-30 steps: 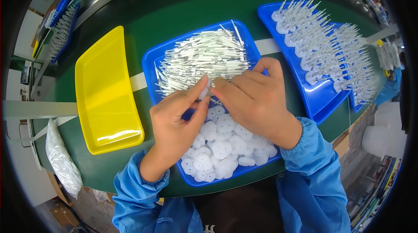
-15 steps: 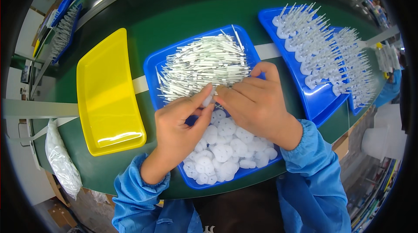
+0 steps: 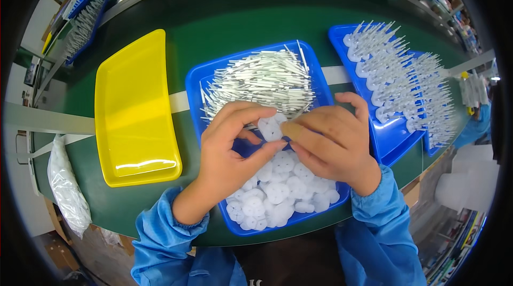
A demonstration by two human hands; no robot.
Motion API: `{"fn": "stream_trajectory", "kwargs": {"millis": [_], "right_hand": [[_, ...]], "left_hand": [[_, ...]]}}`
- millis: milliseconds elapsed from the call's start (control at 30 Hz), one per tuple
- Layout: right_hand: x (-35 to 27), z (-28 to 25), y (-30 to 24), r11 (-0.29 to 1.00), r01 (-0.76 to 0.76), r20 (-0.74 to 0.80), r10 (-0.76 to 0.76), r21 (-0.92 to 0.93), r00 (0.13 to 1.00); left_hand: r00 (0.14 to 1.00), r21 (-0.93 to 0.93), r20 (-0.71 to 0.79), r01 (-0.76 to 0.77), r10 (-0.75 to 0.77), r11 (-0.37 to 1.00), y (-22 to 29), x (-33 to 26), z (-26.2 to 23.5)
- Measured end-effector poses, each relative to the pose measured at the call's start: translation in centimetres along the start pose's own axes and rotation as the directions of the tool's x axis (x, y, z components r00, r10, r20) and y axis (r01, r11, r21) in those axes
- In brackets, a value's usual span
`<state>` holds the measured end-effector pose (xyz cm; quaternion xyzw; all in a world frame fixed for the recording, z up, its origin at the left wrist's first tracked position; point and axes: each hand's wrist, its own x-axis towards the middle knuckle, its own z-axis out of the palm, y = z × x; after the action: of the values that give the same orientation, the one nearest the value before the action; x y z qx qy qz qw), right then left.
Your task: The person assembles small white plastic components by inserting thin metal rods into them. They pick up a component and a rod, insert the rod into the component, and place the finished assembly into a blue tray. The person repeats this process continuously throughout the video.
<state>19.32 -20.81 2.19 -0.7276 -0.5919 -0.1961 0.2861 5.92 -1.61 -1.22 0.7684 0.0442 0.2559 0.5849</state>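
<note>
Above the blue tray, a thin, translucent white plastic disc with small holes is held between my hands. My left hand curls round the disc's left side, index finger at its top and thumb below. The fingertips of my right hand are pinched together at its right edge; whether they also hold something small is hidden. Beneath my hands lies a heap of similar discs in the tray's near part. A pile of thin white sticks fills its far part.
A yellow tray sits on the green table to the left. At right, blue trays hold rows of discs with upright sticks. A filled clear plastic bag lies at the left edge. White tubs stand beyond the right edge.
The disc has turned to show its flat face, where it was seen nearly edge-on before. My hands have moved slightly right and nearer, and the whole view has shifted a little.
</note>
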Motion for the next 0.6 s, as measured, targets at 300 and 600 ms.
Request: {"fn": "stream_trajectory", "kwargs": {"millis": [300,600], "right_hand": [[-0.4,0.7,0.4,0.995,-0.086,0.023,0.085,0.052,0.996],[-1.4,-1.1,0.5,0.970,-0.050,0.102,0.026,0.238,0.994]], "left_hand": [[0.998,-0.029,0.056,-0.016,0.018,0.999,0.0,0.0,0.0],[0.994,-0.035,0.099,-0.039,0.043,0.999,0.3,0.1,-0.2]]}}
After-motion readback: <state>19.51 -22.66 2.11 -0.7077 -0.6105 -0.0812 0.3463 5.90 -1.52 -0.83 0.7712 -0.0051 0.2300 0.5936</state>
